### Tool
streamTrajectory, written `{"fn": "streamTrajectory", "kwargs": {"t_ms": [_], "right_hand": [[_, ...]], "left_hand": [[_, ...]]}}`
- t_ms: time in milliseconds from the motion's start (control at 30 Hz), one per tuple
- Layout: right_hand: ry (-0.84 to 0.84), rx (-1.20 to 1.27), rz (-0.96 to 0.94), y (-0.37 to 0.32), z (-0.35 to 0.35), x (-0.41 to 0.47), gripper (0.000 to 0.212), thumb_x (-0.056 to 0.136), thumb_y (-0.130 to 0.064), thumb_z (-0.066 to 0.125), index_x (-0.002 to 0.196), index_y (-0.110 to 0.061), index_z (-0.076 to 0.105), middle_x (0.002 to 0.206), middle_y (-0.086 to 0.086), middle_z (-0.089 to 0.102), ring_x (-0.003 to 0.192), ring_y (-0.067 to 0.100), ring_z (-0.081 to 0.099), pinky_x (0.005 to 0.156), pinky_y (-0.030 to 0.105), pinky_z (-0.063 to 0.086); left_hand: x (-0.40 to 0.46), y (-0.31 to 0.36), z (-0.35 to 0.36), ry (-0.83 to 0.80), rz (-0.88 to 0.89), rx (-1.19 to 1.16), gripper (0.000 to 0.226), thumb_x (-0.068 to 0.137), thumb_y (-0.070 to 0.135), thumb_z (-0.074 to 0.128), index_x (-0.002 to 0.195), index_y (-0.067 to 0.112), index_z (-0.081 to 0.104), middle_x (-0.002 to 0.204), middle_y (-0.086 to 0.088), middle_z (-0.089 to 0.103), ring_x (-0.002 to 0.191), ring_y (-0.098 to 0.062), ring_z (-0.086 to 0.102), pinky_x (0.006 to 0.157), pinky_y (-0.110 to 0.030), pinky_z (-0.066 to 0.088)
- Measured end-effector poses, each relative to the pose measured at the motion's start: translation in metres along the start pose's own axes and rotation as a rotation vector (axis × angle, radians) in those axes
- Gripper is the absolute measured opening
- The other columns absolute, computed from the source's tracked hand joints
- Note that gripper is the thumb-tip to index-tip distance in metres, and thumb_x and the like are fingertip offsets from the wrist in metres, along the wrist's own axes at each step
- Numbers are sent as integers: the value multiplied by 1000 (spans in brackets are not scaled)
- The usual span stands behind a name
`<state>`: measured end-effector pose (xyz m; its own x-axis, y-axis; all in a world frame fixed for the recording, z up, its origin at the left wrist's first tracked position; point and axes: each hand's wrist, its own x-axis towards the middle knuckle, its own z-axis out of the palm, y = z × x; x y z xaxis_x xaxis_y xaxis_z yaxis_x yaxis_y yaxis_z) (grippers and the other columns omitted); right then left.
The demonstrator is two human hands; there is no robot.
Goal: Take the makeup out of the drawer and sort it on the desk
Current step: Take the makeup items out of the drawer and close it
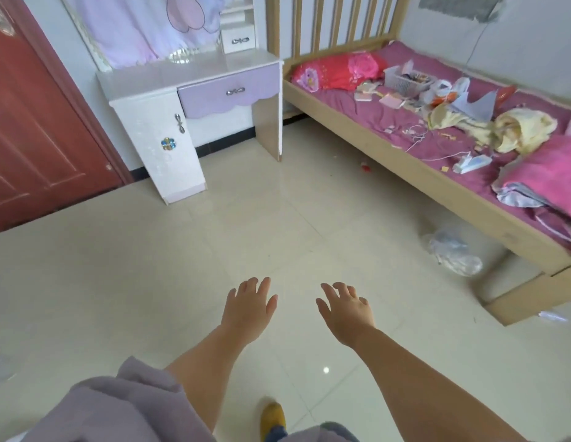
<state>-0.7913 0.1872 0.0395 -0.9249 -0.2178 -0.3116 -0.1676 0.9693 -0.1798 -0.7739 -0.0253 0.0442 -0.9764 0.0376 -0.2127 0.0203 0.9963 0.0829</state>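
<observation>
A white dressing desk (194,70) stands against the far wall. Its purple drawer (228,94) with a silver handle is closed, and no makeup shows. A smaller white drawer (238,40) sits on a shelf above the desktop. My left hand (249,306) and my right hand (347,309) are stretched out over the tiled floor, well short of the desk. Both have spread, straight fingers and hold nothing.
A red door (29,132) is left of the desk. A wooden bed (398,161) with a purple sheet, a basket (405,79), clothes and papers fills the right side. A crumpled plastic bag (453,252) lies on the floor by the bed. A pale cloth (140,23) hangs over the desk.
</observation>
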Motion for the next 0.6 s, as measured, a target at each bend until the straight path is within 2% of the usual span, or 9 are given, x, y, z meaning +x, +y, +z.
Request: {"fn": "streamTrajectory", "kwargs": {"t_ms": [200, 367, 600], "right_hand": [[22, -15, 24, 23, -56, 142, 48, 99, -47, 21, 143, -28, 25, 147, -1, 31, 134, 20, 30, 99, 37, 36], [52, -63, -39, 47, -103, 281, 49, 100, -47, 19, 144, -28, 23, 148, -1, 30, 134, 20, 30, 99, 37, 37], [1, -153, -156, 69, -178, 456, 49, 99, -47, 18, 144, -28, 23, 147, -2, 30, 133, 19, 31, 98, 36, 38]], "left_hand": [[146, -1, -28, 4, 53, 9, 51, 99, 43, 23, 145, 22, 22, 143, -1, 36, 129, -19, 36, 105, -34, 30], [285, -4, -53, 58, -8, 1, 51, 99, 44, 22, 145, 23, 21, 144, -1, 34, 129, -19, 35, 106, -34, 28], [447, -6, -108, 102, -114, -66, 52, 100, 44, 20, 147, 22, 19, 147, -1, 32, 132, -17, 34, 108, -32, 28]]}}
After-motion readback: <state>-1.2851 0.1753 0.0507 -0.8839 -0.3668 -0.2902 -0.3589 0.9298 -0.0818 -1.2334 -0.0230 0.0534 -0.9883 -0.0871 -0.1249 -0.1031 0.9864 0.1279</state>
